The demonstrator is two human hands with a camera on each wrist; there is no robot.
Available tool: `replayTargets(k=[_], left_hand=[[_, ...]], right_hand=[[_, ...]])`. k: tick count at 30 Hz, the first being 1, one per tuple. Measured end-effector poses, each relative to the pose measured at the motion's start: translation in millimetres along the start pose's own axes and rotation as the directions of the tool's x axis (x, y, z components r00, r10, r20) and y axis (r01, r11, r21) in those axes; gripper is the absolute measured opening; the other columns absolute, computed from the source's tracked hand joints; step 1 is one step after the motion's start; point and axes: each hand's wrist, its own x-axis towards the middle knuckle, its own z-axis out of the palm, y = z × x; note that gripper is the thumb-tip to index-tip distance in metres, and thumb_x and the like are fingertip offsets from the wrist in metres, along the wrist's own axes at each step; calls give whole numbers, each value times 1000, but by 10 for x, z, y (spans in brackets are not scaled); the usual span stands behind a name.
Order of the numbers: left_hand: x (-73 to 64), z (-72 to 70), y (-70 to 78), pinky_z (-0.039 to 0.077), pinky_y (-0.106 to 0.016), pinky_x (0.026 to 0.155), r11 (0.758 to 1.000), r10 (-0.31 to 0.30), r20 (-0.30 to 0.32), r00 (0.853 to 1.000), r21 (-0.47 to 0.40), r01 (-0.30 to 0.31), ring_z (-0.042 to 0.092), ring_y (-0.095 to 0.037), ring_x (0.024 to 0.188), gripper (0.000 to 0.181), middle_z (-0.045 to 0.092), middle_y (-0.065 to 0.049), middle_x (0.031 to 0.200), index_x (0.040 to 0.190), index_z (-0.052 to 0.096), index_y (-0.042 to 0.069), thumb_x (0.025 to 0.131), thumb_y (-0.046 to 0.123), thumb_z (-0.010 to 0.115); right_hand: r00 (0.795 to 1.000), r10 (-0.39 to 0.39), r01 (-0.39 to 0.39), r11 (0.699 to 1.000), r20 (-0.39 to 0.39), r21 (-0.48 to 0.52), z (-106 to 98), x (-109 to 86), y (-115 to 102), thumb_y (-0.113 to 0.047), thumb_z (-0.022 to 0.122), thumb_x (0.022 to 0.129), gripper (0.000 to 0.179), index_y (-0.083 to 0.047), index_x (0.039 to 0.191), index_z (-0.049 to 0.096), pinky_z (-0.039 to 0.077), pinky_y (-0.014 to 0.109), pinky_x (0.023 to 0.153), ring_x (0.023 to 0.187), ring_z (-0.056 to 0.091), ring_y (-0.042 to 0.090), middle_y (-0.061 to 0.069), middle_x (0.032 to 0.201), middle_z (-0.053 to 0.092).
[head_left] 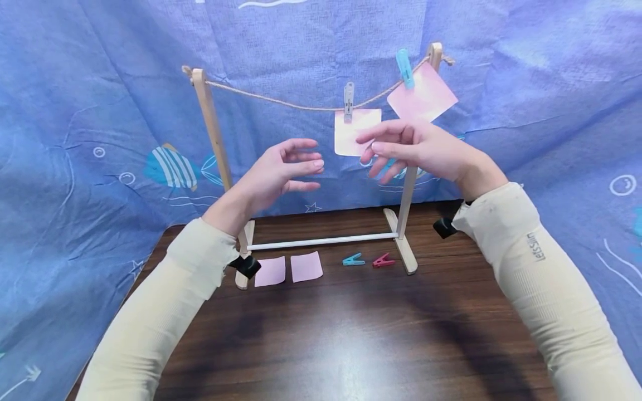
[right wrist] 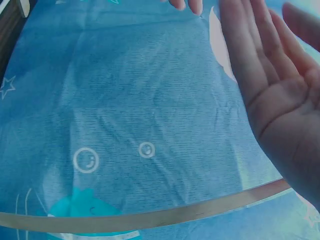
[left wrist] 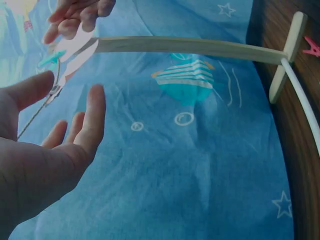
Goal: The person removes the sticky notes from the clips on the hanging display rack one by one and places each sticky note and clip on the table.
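Note:
In the head view my left hand (head_left: 283, 170) hovers left of the hanging notes, fingers loosely spread and holding nothing. My right hand (head_left: 421, 146) is raised with relaxed fingers, overlapping the edge of a pale pink note (head_left: 348, 139). A grey clothespin (head_left: 348, 100) fixes that note to the sagging rope (head_left: 281, 102). Higher on the right, a blue clothespin (head_left: 405, 68) clips a second pink note (head_left: 428, 94), which hangs tilted. The right wrist view shows my right palm (right wrist: 285, 95) bare, with the fingers extended.
Two pink notes (head_left: 306, 267) lie side by side on the dark table (head_left: 311, 334). A teal clothespin (head_left: 354, 260) and a red clothespin (head_left: 383, 260) are to their right. Wooden posts (head_left: 213, 131) and a white rod (head_left: 321, 241) form the stand before a blue curtain (head_left: 100, 111).

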Motion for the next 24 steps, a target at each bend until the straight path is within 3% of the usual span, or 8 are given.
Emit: replayTargets(k=[4, 8, 11, 16, 24], left_hand=[[56, 50, 56, 55, -48, 95, 997, 27, -32, 999, -74, -29, 58, -33, 123, 54, 53, -18, 140, 146, 48, 5, 96, 2, 69], [116, 93, 107, 55, -48, 95, 997, 17, -5, 1000, -80, -18, 59, -33, 122, 57, 54, -17, 140, 147, 46, 6, 95, 1, 69], [161, 121, 138, 55, -49, 94, 997, -10, 24, 1000, -80, 12, 61, -33, 120, 58, 55, -18, 137, 149, 44, 7, 96, 1, 68], [224, 166, 169, 56, -49, 92, 996, -45, 34, 998, -74, 48, 63, -33, 115, 57, 59, -21, 128, 149, 43, 7, 97, 1, 66], [284, 232, 172, 59, -44, 89, 998, -37, 13, 999, -53, 38, 65, -32, 113, 55, 60, -20, 131, 146, 48, 7, 95, 1, 69]], right_hand=[[990, -85, 98, 988, -109, 119, -7, 42, -35, -10, 59, 104, 36, 1, 138, 58, 62, 43, 75, 96, 72, 31, 21, 122, 66], [972, -142, 182, 959, -185, 215, -23, 82, -91, -7, 60, 102, 33, -1, 135, 61, 62, 40, 75, 95, 72, 29, 20, 129, 63], [958, -158, 214, 949, -239, 231, -45, 116, -132, -6, 61, 101, 33, -2, 134, 61, 62, 39, 74, 94, 73, 28, 19, 136, 59], [942, -149, 207, 963, -301, 170, -81, 179, -172, -8, 63, 101, 40, -3, 140, 56, 62, 37, 75, 95, 72, 27, 16, 146, 52], [949, -76, 126, 981, -305, 148, -95, 274, -225, -11, 66, 99, 53, -6, 149, 48, 62, 36, 76, 94, 73, 28, 10, 155, 45]])
